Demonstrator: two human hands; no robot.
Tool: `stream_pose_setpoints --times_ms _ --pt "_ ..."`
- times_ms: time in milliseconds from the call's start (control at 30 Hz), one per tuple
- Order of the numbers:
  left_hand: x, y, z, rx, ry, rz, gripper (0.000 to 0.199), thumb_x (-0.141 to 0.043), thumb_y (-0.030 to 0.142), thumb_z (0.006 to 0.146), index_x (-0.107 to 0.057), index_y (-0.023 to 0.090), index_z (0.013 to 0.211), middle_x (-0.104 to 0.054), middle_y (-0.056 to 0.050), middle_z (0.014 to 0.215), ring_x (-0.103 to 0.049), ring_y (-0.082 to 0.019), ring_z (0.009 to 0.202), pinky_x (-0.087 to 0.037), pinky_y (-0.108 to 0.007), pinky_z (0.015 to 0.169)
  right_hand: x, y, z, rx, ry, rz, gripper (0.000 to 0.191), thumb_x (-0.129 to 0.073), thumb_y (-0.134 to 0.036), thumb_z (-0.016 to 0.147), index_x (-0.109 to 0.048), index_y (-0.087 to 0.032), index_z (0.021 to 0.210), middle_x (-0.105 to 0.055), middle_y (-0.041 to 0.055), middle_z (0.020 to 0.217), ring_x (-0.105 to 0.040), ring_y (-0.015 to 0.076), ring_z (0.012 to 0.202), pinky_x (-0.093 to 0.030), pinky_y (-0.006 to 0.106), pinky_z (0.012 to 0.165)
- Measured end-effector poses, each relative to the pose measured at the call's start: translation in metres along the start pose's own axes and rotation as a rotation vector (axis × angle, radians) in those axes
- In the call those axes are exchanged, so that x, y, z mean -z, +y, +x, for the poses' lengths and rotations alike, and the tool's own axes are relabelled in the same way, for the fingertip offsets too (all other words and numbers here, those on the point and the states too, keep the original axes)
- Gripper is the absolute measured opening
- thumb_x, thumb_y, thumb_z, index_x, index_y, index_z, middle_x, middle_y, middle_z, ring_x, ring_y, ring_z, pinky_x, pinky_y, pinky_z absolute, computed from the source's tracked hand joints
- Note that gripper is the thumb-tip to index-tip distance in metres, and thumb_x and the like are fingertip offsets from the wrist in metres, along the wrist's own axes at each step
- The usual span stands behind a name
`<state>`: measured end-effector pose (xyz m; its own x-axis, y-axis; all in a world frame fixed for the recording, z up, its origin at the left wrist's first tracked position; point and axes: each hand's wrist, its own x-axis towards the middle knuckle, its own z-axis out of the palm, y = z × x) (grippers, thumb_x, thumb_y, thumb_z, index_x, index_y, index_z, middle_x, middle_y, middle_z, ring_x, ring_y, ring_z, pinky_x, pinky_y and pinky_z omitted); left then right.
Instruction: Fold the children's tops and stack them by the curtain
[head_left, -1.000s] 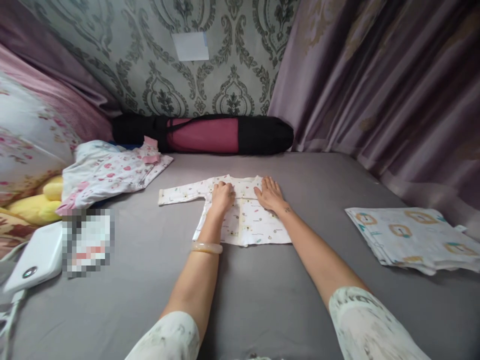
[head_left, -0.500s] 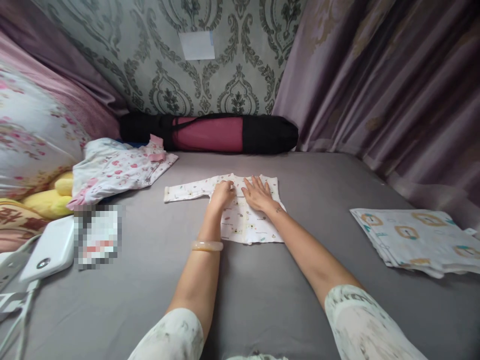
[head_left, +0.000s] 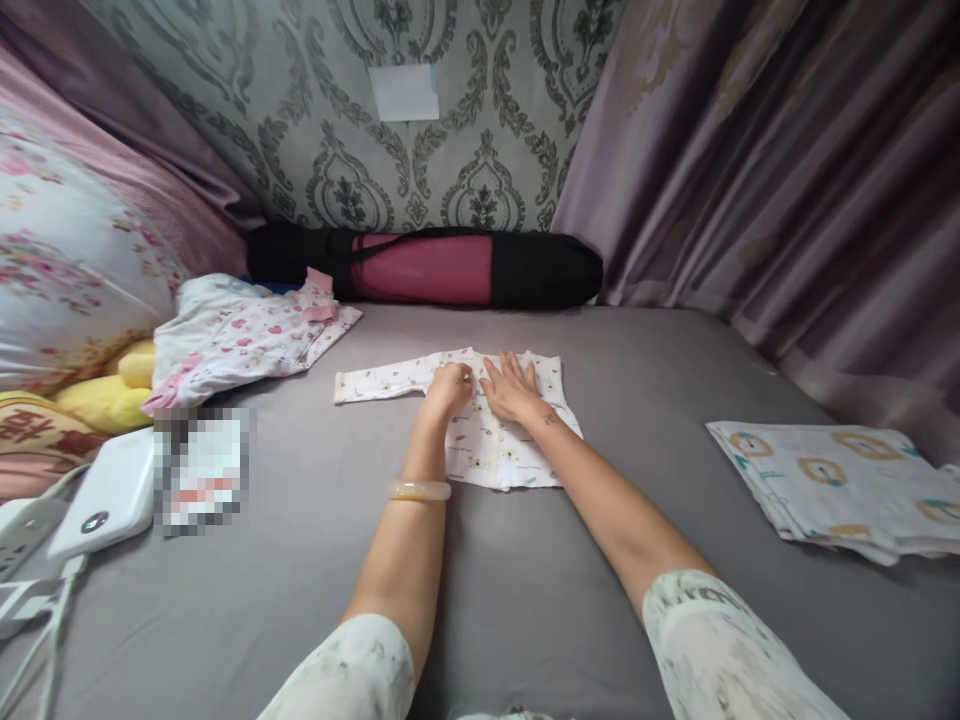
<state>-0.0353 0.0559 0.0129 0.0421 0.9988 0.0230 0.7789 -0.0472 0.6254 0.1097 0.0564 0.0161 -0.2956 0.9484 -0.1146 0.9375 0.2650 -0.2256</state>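
Observation:
A small white patterned garment [head_left: 480, 450] lies on the grey sheet in front of me, one sleeve stretched out to the left. The other sleeve does not show extended. My left hand [head_left: 451, 388], with a pale bangle on its wrist, is on the upper middle of the garment, its fingers curled together on the fabric. Just right of it, my right hand [head_left: 514, 388] rests flat on the upper part with fingers spread.
Folded patterned cloth [head_left: 847, 480] sits on the right. At the left are heart-print clothes [head_left: 247, 330], a white power bank [head_left: 109, 490] with cables, a blurred packet [head_left: 206, 470] and a yellow plush [head_left: 105, 398]. A black-and-pink roll bag [head_left: 424, 268] lies along the wall.
The view has shifted slightly, so everything sits a little further right. My right hand has moved slightly left over the garment, closer to my left hand.

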Motion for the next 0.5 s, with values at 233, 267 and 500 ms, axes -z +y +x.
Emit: stream_pose_setpoints --times_ms 233,267,500 --pt "0.025 -0.009 -0.005 0.111 0.143 -0.175 0.037 -0.05 0.011 0.08 -0.069 0.013 0.111 -0.072 -0.012 0.108 -0.065 -0.023 0.103 -0.047 -0.03 0.091 -0.013 -0.02 0.0 0.091 -0.025 0.02 0.06 -0.016 -0.044 0.101 -0.021 -0.02 0.156 -0.011 0.0072 0.163 -0.002 0.0242 0.149 -0.001 0.052 0.118" --pt "0.029 -0.012 -0.005 0.128 0.171 -0.186 0.037 -0.049 0.011 0.08 -0.07 0.013 0.111 -0.072 -0.012 0.107 -0.065 -0.023 0.102 -0.047 -0.03 0.091 -0.014 -0.02 0.0 0.091 -0.021 0.023 0.06 -0.016 -0.044 0.101 -0.021 -0.02 0.156 -0.011 0.0071 0.163 -0.002 0.0242 0.149 -0.001 0.051 0.118" --pt "0.048 -0.031 -0.009 0.223 0.264 -0.18 0.033 -0.046 0.019 0.087 -0.071 0.01 0.107 -0.072 -0.016 0.105 -0.066 -0.025 0.099 -0.048 -0.033 0.089 -0.001 -0.003 0.009 0.058 -0.012 0.077 0.062 -0.014 -0.048 0.1 -0.022 -0.021 0.155 -0.01 0.0093 0.163 -0.002 0.0249 0.149 -0.001 0.052 0.118"
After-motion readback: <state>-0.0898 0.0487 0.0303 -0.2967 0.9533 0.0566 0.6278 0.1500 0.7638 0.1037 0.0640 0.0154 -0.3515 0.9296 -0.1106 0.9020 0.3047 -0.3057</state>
